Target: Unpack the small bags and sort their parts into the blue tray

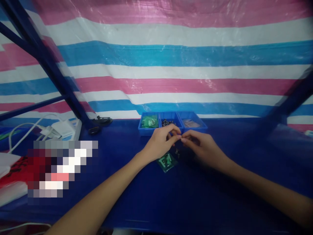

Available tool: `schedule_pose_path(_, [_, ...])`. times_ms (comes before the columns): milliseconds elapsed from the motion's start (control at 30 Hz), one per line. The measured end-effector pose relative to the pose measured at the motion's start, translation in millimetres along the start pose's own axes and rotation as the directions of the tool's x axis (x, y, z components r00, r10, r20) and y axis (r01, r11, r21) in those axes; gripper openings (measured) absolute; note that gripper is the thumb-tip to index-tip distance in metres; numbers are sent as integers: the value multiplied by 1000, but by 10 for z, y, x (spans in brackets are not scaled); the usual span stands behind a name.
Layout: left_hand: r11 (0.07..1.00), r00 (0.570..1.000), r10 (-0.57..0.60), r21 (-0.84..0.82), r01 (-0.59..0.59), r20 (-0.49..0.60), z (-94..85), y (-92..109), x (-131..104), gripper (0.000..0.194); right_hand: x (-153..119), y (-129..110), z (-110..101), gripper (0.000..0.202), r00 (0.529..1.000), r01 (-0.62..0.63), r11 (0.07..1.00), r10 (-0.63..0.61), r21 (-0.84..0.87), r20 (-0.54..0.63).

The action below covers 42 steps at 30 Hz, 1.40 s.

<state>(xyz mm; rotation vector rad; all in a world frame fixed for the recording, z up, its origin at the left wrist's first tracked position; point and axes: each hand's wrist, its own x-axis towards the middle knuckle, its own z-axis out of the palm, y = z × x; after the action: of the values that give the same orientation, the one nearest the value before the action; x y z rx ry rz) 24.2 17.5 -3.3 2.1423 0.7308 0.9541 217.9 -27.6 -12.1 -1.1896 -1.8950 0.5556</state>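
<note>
My left hand (161, 141) and my right hand (204, 147) meet fingertip to fingertip above the blue table, in front of a blue tray. Both are closed in a pinch; whatever lies between the fingertips is too small to make out. Below my left hand a small clear packet with green and pale pieces (167, 162) lies on the table. A few tiny metallic parts (177, 152) sit beside it, under the hands. In the tray, green packets (150, 121) fill the left compartment, small dark and shiny parts (168, 122) the middle one, and clear bags (191, 123) the right one.
The blue table (137, 202) has blue frame posts at both sides and a striped sheet (171, 55) behind. At the left are white cables and a power strip (77, 130), a red and white bag (18, 169) and black objects (104, 120). Part of the left side is pixelated.
</note>
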Motion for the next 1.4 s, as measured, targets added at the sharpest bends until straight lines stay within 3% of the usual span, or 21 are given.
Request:
schedule_pose_path(167, [998,999,50,42,-50,10,-12,-15,3,14,14,-3,-2,18,1000,-31,999,31,43,3])
schedule_pose_path(367, [959,987,160,235,-155,-4,-6,-11,-12,6,5,-4,-2,21,999,-1,999,-1,-45,-44])
schedule_pose_path(533, [936,988,155,317,-151,14,29,24,-35,6,-10,40,-11,13,987,87,982,-107,-166,-119])
schedule_pose_path(767, [964,997,68,259,-59,-26,73,-10,-48,10,-29,42,4,14,948,239,901,-297,-362,-112])
schedule_pose_path(933, [964,996,88,250,-84,-5,66,-2,-38,18,-4,74,-11,9,948,216,891,-289,-398,-131])
schedule_pose_path(1133, [943,994,111,314,-107,5,73,10,-46,30,-25,62,-10,8,969,218,918,-245,-332,-41])
schedule_pose_path(1400, [896,981,182,400,-191,62,-2,24,-37,17,36,11,-68,13,969,215,882,-246,-420,-20])
